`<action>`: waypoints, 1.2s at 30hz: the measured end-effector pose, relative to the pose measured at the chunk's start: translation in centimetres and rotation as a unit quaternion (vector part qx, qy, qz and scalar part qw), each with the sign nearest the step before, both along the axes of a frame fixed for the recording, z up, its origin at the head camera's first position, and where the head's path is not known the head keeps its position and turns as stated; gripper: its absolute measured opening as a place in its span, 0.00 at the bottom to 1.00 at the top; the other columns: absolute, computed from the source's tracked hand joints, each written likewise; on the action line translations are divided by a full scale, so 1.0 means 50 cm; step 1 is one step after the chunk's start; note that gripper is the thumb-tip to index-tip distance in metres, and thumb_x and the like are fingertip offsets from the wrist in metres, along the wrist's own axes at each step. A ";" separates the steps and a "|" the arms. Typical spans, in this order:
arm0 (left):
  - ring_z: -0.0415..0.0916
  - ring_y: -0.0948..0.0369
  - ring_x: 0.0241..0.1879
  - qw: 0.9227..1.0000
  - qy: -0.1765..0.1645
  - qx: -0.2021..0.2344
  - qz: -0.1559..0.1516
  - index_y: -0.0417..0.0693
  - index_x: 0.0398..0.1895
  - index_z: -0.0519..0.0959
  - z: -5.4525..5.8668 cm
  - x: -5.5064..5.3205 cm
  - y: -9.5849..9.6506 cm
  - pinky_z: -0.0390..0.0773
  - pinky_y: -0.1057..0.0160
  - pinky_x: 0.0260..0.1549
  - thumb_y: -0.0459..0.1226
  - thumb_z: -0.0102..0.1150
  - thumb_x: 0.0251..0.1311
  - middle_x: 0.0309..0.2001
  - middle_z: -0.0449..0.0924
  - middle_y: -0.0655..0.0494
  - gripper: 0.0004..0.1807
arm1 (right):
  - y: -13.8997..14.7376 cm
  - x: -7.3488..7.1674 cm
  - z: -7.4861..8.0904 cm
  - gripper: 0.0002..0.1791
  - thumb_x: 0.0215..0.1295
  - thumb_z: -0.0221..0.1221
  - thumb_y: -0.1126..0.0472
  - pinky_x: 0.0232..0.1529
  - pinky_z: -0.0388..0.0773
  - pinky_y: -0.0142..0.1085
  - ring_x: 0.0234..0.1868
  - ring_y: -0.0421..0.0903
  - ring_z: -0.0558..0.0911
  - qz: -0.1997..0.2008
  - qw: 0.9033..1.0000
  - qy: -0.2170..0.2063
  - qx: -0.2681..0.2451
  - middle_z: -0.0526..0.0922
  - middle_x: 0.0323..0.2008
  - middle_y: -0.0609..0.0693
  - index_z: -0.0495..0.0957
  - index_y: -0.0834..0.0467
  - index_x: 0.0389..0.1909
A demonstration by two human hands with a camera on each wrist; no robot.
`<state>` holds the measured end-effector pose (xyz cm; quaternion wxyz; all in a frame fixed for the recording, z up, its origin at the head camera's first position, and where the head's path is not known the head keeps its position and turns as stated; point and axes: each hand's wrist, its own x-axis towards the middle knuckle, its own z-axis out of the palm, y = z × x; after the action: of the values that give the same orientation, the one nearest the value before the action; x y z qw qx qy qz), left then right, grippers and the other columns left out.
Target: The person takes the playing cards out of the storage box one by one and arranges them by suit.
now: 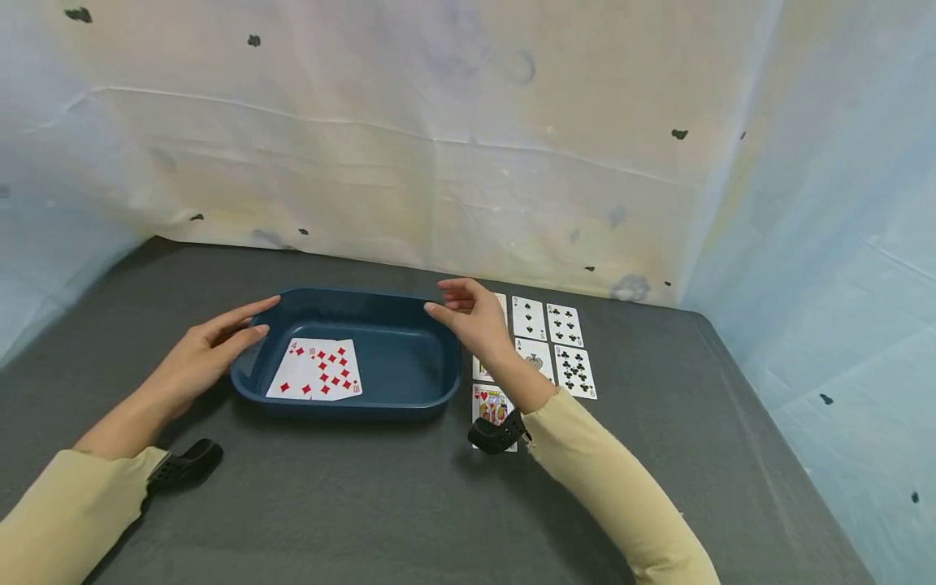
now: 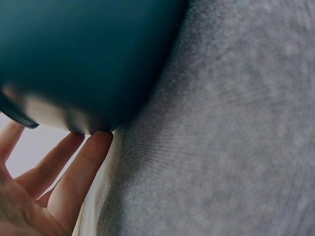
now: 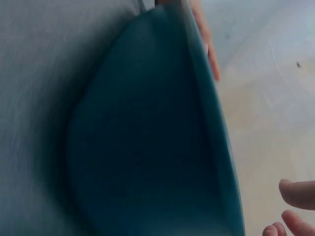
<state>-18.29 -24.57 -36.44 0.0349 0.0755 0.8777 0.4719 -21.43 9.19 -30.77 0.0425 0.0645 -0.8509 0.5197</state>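
Note:
A dark blue oval tray (image 1: 344, 409) sits on the grey table. Inside, at its left, two overlapping playing cards (image 1: 322, 374) lie face up, a four and a ten of diamonds. My left hand (image 1: 208, 345) touches the tray's left end; in the left wrist view, straight fingertips (image 2: 101, 140) meet its outer wall and the thumb is at the rim. Above the tray's right end hovers my right hand (image 1: 475, 321), its fingers loosely bent and holding nothing. The right wrist view shows that thumb (image 3: 298, 194) apart from the rim.
Right of the tray, several face-up cards lie in rows, among them an ace of spades (image 1: 534, 357), a nine of clubs (image 1: 575, 371) and a king (image 1: 491, 400). My right hand and arm partly cover some. A pale curtain (image 1: 439, 146) hangs behind the table.

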 end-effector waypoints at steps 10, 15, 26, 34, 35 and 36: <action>0.50 0.37 0.67 1.000 -0.002 0.012 0.001 0.64 0.75 0.54 0.001 0.003 0.001 0.59 0.32 0.54 0.52 0.44 0.71 0.73 0.49 0.36 0.31 | -0.099 0.014 -0.007 0.21 0.59 0.67 0.57 0.45 0.76 0.32 0.45 0.45 0.77 0.054 0.997 -0.060 0.019 0.80 0.49 0.53 0.79 0.55 0.54; 0.50 0.37 0.67 1.000 -0.004 0.011 0.000 0.65 0.75 0.54 0.001 0.004 0.002 0.59 0.32 0.54 0.52 0.44 0.71 0.73 0.49 0.36 0.31 | -0.139 0.016 -0.020 0.24 0.58 0.67 0.52 0.46 0.75 0.32 0.47 0.43 0.76 0.092 0.989 -0.108 0.045 0.79 0.51 0.51 0.78 0.54 0.55; 0.50 0.37 0.68 1.000 -0.002 0.011 -0.001 0.63 0.75 0.54 0.004 0.005 -0.001 0.60 0.32 0.55 0.52 0.44 0.72 0.74 0.49 0.37 0.30 | -0.179 0.012 -0.048 0.39 0.52 0.71 0.48 0.56 0.72 0.42 0.63 0.48 0.68 0.156 0.953 -0.156 0.208 0.70 0.63 0.53 0.69 0.46 0.66; 0.52 0.39 0.67 1.000 0.001 0.011 0.002 0.64 0.75 0.55 0.002 0.006 0.002 0.63 0.36 0.54 0.51 0.44 0.72 0.74 0.50 0.39 0.30 | -0.191 0.015 -0.061 0.49 0.42 0.75 0.42 0.51 0.64 0.35 0.57 0.45 0.62 0.168 0.904 -0.110 0.377 0.63 0.61 0.49 0.65 0.40 0.69; 0.52 0.39 0.67 1.000 0.002 0.012 0.001 0.64 0.75 0.55 0.003 0.005 0.002 0.63 0.36 0.54 0.51 0.44 0.72 0.74 0.50 0.38 0.30 | -0.191 0.015 -0.060 0.48 0.41 0.75 0.43 0.51 0.64 0.35 0.57 0.45 0.63 0.168 0.903 -0.105 0.381 0.63 0.61 0.49 0.67 0.40 0.68; 0.53 0.39 0.67 1.000 0.003 0.011 0.001 0.64 0.75 0.55 0.004 0.005 0.002 0.63 0.35 0.54 0.51 0.44 0.72 0.73 0.51 0.38 0.30 | -0.191 0.015 -0.059 0.47 0.41 0.76 0.44 0.51 0.64 0.35 0.57 0.45 0.63 0.166 0.904 -0.103 0.380 0.63 0.60 0.50 0.68 0.40 0.67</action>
<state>-18.04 -24.45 -36.26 0.0309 0.0767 0.8725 0.4815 -20.66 -0.37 -33.73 -0.1599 0.1628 -0.9603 0.1602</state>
